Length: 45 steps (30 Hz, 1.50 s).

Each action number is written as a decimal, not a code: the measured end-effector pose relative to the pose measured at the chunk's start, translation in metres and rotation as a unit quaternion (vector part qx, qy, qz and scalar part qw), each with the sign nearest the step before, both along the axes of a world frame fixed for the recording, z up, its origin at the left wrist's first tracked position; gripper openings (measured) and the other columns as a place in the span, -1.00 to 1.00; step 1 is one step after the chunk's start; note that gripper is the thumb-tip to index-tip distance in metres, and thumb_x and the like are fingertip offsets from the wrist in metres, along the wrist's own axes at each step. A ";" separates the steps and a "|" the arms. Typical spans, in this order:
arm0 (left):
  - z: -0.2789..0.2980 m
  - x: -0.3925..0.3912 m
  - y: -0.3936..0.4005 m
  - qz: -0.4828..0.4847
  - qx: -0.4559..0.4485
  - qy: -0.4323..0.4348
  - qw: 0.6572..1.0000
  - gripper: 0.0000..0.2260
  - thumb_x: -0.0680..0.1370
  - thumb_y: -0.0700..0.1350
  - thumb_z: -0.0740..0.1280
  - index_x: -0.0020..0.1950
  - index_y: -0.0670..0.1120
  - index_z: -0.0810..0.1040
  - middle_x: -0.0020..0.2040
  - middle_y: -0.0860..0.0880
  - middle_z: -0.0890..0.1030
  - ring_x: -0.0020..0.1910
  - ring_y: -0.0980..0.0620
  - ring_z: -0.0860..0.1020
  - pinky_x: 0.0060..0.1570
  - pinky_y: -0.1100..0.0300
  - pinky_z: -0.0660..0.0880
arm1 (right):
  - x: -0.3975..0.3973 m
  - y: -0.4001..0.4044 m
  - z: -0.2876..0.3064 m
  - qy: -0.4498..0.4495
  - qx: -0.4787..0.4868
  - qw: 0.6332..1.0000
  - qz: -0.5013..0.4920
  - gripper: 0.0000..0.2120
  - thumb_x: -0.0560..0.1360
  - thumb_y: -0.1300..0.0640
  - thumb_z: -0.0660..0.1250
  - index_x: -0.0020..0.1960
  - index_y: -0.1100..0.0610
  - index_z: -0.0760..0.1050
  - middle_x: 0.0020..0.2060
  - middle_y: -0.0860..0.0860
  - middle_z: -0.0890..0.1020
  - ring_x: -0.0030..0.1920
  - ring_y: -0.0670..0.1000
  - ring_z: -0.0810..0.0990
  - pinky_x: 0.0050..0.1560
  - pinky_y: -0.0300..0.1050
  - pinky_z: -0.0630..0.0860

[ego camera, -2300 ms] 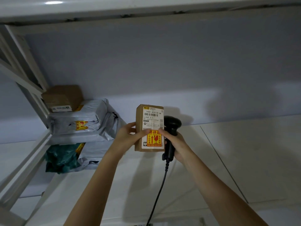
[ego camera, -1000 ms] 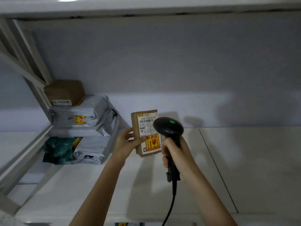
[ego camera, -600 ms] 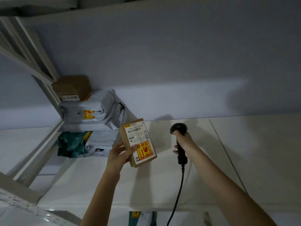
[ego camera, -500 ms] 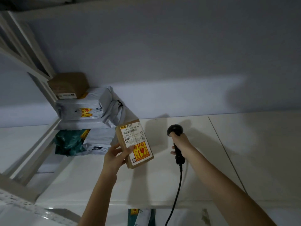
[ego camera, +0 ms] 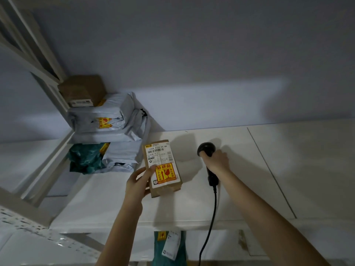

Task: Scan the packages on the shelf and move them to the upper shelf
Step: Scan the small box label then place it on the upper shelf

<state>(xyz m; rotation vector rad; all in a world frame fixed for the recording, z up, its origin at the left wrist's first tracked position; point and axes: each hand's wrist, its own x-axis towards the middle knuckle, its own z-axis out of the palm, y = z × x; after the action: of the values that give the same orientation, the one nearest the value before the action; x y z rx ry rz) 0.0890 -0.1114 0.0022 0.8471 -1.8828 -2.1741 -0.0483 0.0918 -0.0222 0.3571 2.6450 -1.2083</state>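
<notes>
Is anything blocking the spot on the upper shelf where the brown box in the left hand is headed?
Nothing visible does. The left hand holds the brown box over bare shelf board. The stacked packages sit to its left, and the scanner in the right hand is off to the right.

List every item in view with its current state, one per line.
Brown box: held by the left hand, label up, low over the upper shelf.
Scanner: gripped by the right hand, cord hanging.
Grey mailer bags: stacked at the shelf's left end.
Small carton: on top of the stack.
Green bag: bottom of the stack.
</notes>
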 end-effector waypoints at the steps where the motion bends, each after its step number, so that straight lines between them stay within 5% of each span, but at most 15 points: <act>1: 0.003 0.000 0.001 0.005 0.010 0.004 1.000 -0.61 0.46 0.01 0.42 0.22 -0.12 0.49 -0.07 -0.12 0.69 -0.13 -0.03 0.66 -0.27 0.16 0.56 | 0.008 0.000 0.006 0.063 0.039 0.997 -0.010 -0.48 0.48 -0.11 0.24 0.21 0.30 0.38 0.16 0.21 0.45 0.18 0.20 0.43 0.09 0.03 0.47; 4: 0.014 0.004 0.007 0.001 0.043 0.017 0.999 -0.61 0.49 0.02 0.38 0.23 -0.15 0.49 0.01 -0.16 0.67 -0.09 -0.07 0.64 -0.20 0.11 0.55 | 0.044 -0.003 0.026 0.214 -0.102 0.970 0.043 -0.71 0.52 0.07 0.24 0.20 0.16 0.45 0.22 0.13 0.47 0.14 -0.02 0.44 0.07 -0.18 0.38; 6: 0.023 0.007 0.010 -0.005 0.067 0.022 0.997 -0.58 0.50 0.02 0.36 0.27 -0.17 0.46 0.02 -0.17 0.66 -0.09 -0.08 0.62 -0.17 0.10 0.54 | 0.075 -0.010 0.038 0.162 -0.261 0.941 0.142 -0.69 0.51 0.00 0.24 0.25 -0.10 0.42 0.33 -0.09 0.43 0.21 -0.21 0.43 0.11 -0.40 0.32; 8: 0.033 0.010 0.012 -0.021 0.076 0.026 0.997 -0.56 0.50 0.03 0.36 0.27 -0.19 0.44 0.00 -0.16 0.65 -0.11 -0.06 0.62 -0.18 0.10 0.54 | 0.103 -0.017 0.047 0.107 -0.312 0.917 0.225 -0.63 0.44 -0.17 0.26 0.24 -0.36 0.35 0.29 -0.41 0.36 0.22 -0.44 0.37 0.07 -0.57 0.32; 10: 0.042 0.014 0.012 -0.055 0.066 0.032 0.996 -0.57 0.50 0.04 0.35 0.26 -0.18 0.44 -0.01 -0.14 0.66 -0.10 -0.06 0.62 -0.19 0.10 0.54 | 0.122 -0.024 0.052 0.115 -0.309 0.910 0.249 -0.56 0.41 -0.25 0.30 0.25 -0.46 0.29 0.29 -0.46 0.37 0.28 -0.41 0.35 0.19 -0.46 0.37; 12: 0.052 0.021 0.012 -0.097 0.054 0.053 0.992 -0.61 0.51 0.06 0.31 0.24 -0.15 0.49 0.00 -0.12 0.66 -0.08 -0.03 0.62 -0.21 0.14 0.52 | 0.138 -0.027 0.059 0.146 -0.328 0.909 0.212 -0.53 0.40 -0.24 0.32 0.27 -0.45 0.29 0.32 -0.35 0.41 0.34 -0.26 0.37 0.29 -0.28 0.37; 15: 0.065 0.038 0.008 -0.178 0.009 0.126 0.976 -0.67 0.51 0.17 0.24 0.17 0.06 0.59 0.10 0.02 0.66 0.06 0.08 0.59 0.00 0.17 0.47 | 0.161 -0.022 0.078 0.181 -0.342 0.905 0.175 -0.62 0.44 -0.21 0.27 0.24 -0.41 0.34 0.26 -0.34 0.49 0.24 -0.33 0.45 0.10 -0.47 0.42; 18: 0.077 0.061 0.004 -0.263 -0.071 0.171 0.947 -0.38 0.27 0.35 0.38 0.29 0.16 0.49 0.18 0.16 0.62 0.23 0.17 0.50 0.28 0.12 0.36 | 0.180 -0.016 0.100 0.214 -0.325 0.908 0.156 -0.70 0.50 -0.16 0.21 0.21 -0.37 0.40 0.14 -0.38 0.56 0.15 -0.35 0.51 -0.02 -0.52 0.43; 21: 0.089 0.080 0.006 -0.285 -0.109 0.186 0.934 -0.21 0.22 0.27 0.48 0.41 0.10 0.37 0.34 0.05 0.52 0.37 0.02 0.41 0.38 -0.09 0.32 | 0.199 -0.014 0.121 0.252 -0.318 0.899 0.167 -0.63 0.51 -0.16 0.20 0.31 -0.23 0.40 0.14 -0.31 0.59 0.10 -0.33 0.54 -0.07 -0.50 0.46; 24: 0.101 0.103 0.009 -0.253 -0.111 0.220 0.936 -0.35 0.25 0.19 0.48 0.32 0.16 0.46 0.28 0.06 0.57 0.33 0.02 0.46 0.33 -0.06 0.40 | 0.218 -0.011 0.132 0.261 -0.316 0.892 0.190 -0.55 0.49 -0.14 0.26 0.36 -0.17 0.36 0.24 -0.20 0.55 0.22 -0.22 0.51 0.08 -0.39 0.48; 28: 0.119 0.138 0.014 -0.205 -0.133 0.232 0.942 -0.53 0.23 0.18 0.49 0.12 0.22 0.58 0.12 0.13 0.66 0.21 0.04 0.56 0.23 0.02 0.50 | 0.246 -0.003 0.143 0.260 -0.297 0.892 0.222 -0.44 0.45 -0.12 0.35 0.41 -0.11 0.31 0.33 -0.10 0.49 0.34 -0.04 0.44 0.34 0.07 0.42; 31: 0.135 0.167 0.021 -0.178 -0.158 0.249 0.939 -0.49 0.23 0.17 0.49 0.16 0.12 0.58 0.09 0.12 0.67 0.18 0.03 0.58 0.27 -0.11 0.45 | 0.271 0.003 0.160 0.279 -0.298 0.886 0.218 -0.40 0.39 -0.17 0.36 0.40 -0.11 0.33 0.30 -0.12 0.51 0.32 -0.08 0.46 0.33 0.08 0.43; 41: 0.209 0.246 0.013 -0.072 -0.241 0.331 0.909 -0.53 0.27 0.09 0.50 0.13 -0.01 0.60 0.02 0.05 0.69 0.05 0.05 0.64 0.16 -0.04 0.53 | 0.335 -0.011 0.236 0.355 -0.281 0.859 0.239 -0.41 0.32 -0.25 0.33 0.32 -0.13 0.42 0.19 -0.22 0.57 0.24 -0.14 0.51 0.24 0.07 0.51; 45: 0.241 0.260 -0.008 -0.047 -0.257 0.375 0.889 -0.51 0.21 0.15 0.54 0.08 0.01 0.61 -0.04 0.07 0.70 -0.02 0.12 0.66 -0.01 0.25 0.58 | 0.347 -0.034 0.269 0.384 -0.293 0.840 0.247 -0.40 0.29 -0.27 0.34 0.29 -0.10 0.46 0.17 -0.18 0.60 0.21 -0.11 0.53 0.23 0.08 0.51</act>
<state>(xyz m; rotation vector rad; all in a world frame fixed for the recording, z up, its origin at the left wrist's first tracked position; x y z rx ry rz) 0.3492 -0.1197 0.2432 -0.1791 -1.9014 -1.5412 0.2991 0.0573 0.2466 -1.0501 2.3991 -2.1389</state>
